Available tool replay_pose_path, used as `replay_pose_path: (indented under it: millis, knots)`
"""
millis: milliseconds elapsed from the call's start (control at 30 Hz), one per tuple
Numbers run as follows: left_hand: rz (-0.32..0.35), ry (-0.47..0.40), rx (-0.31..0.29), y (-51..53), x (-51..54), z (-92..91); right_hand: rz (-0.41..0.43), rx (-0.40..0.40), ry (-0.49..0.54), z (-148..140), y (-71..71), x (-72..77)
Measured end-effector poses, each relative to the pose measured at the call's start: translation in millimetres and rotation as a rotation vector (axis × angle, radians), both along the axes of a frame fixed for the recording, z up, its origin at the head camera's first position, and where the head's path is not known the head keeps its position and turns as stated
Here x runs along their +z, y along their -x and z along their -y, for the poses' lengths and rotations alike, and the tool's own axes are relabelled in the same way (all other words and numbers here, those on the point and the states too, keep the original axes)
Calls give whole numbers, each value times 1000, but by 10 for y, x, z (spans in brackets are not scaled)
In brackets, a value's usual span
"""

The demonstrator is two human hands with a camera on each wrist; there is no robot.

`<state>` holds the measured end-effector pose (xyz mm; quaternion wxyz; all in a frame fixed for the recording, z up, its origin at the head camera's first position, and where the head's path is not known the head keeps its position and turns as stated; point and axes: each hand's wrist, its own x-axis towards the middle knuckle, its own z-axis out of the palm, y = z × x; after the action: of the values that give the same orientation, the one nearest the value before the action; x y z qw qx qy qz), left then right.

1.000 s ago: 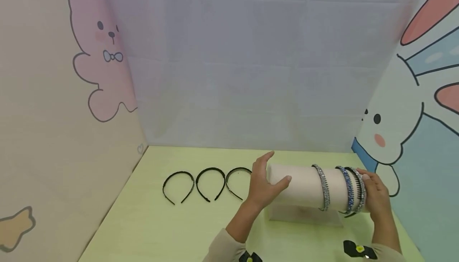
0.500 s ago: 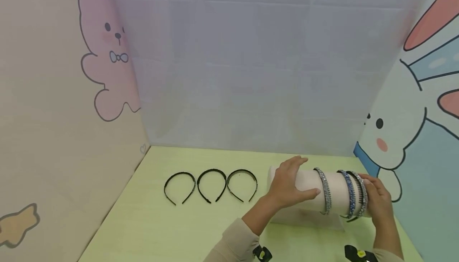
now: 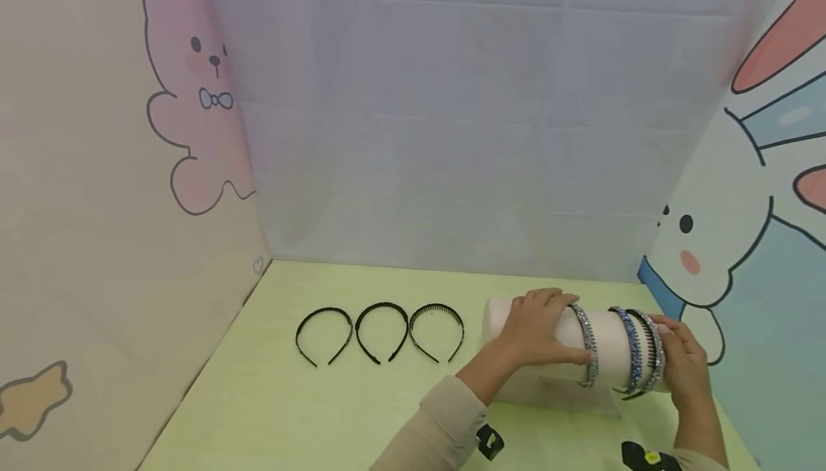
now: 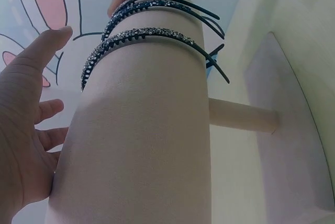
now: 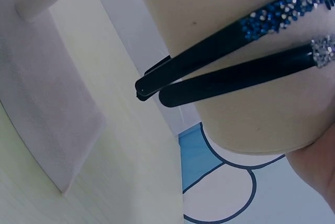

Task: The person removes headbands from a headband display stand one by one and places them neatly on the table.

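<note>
A white cylindrical headband display stand (image 3: 609,345) lies sideways on its flat base (image 4: 293,130). It carries a silver glittery headband (image 3: 589,340) near its middle. Close to the right end sit a blue glittery headband (image 3: 634,349) and a second silver headband (image 3: 656,353); their black ends (image 5: 188,93) show in the right wrist view. My left hand (image 3: 535,327) lies over the cylinder beside the middle silver headband, thumb and fingers spread; the left wrist view shows the thumb apart from the band. My right hand (image 3: 687,363) grips the stand's right end, its fingers partly hidden behind.
Three black headbands, a left one (image 3: 329,309), a middle one (image 3: 385,305) and a right one (image 3: 436,307), lie in a row on the pale green table (image 3: 290,414). A white back panel (image 3: 413,134) and walls with cartoon animals enclose the table.
My left hand has moved right along the cylinder, from its left end to the middle silver headband, uncovering the right black headband. The right hand has stayed at the stand's right end.
</note>
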<state>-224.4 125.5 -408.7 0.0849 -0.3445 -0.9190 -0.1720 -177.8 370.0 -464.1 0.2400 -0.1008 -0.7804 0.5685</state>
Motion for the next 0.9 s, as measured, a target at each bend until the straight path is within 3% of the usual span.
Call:
replay_pose_path:
  millis: [267, 433, 633, 900]
  knots:
    - [49, 172, 21, 47, 47, -156, -9, 17, 26, -21, -4, -11]
    - [19, 310, 49, 57, 8, -189, 3, 19, 51, 2, -5, -9]
    - [0, 355, 77, 50, -64, -210, 30, 17, 63, 18, -12, -31]
    - [-33, 348, 111, 34, -95, -236, 56, 5, 38, 30, -3, -10]
